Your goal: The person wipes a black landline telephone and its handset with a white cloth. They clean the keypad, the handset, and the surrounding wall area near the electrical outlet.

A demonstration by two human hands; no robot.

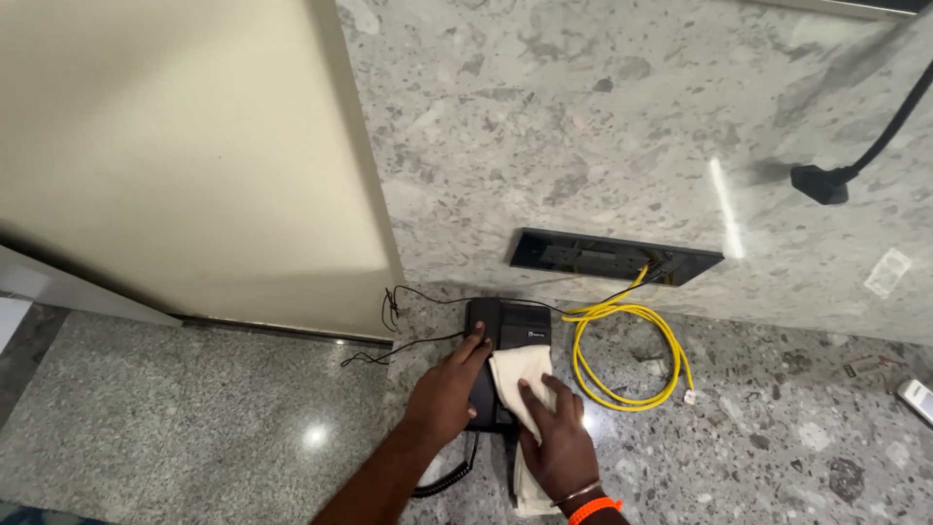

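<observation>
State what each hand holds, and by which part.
Left hand grips the black telephone at its left side, over the handset; right hand presses a white cloth flat onto it.
</observation>
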